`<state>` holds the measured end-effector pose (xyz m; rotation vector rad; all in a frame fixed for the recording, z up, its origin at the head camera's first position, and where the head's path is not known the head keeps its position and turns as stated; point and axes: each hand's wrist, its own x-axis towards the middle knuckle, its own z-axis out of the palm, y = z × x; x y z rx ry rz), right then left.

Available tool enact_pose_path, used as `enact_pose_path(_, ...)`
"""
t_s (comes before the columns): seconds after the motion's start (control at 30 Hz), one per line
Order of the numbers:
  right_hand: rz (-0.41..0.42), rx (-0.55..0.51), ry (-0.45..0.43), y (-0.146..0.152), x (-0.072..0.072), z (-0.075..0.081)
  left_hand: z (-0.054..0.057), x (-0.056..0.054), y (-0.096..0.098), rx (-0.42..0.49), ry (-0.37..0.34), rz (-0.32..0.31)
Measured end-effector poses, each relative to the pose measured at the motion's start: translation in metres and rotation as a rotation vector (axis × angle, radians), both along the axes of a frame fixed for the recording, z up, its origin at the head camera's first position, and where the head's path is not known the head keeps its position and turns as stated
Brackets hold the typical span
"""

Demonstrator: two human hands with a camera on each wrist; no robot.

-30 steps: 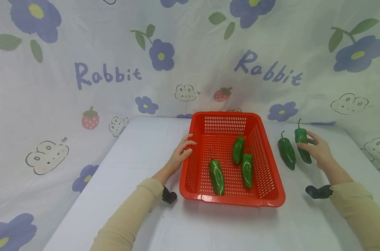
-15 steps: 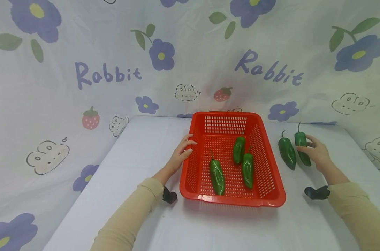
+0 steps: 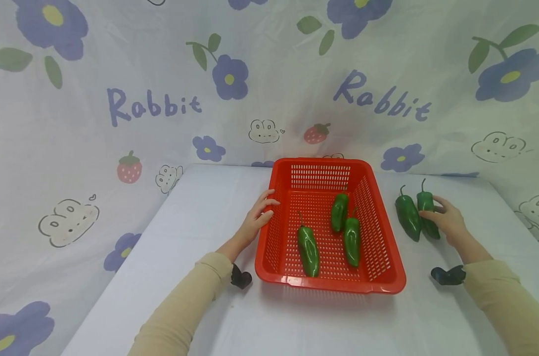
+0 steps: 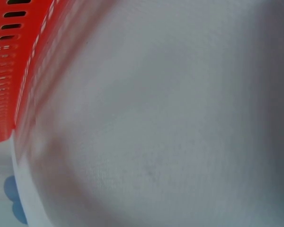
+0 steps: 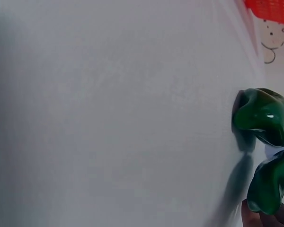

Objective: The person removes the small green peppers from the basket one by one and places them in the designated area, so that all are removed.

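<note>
In the head view my left hand holds the left rim of a red plastic basket, its fingertips reaching over the edge. Three green peppers lie inside: one pepper toward the near left, another farther back, a third near the right wall. On the table to the right, my right hand grips a green pepper between thumb and fingers. Close at its left lies another pepper. The right wrist view catches the gripped pepper and its neighbour; the left wrist view shows no hand.
A white cloth covers the table, with a patterned curtain rising behind it. Dark wrist devices sit at both cuffs, the left device close to the basket's near left corner.
My right hand has moved slightly left and nearer with its pepper, bringing it up close to the neighbouring pepper. The left hand and basket look unmoved.
</note>
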<state>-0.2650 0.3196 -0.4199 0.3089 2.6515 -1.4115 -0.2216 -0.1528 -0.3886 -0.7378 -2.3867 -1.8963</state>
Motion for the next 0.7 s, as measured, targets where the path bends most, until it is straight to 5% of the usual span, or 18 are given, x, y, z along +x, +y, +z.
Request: enact_pose_path(0.7, 0.028, 0.018, -0.064, 0.0055, 0.0006, -0.0062, -0.0006, 0.0003, 0.0009, 0.009, -0.024, 0.012)
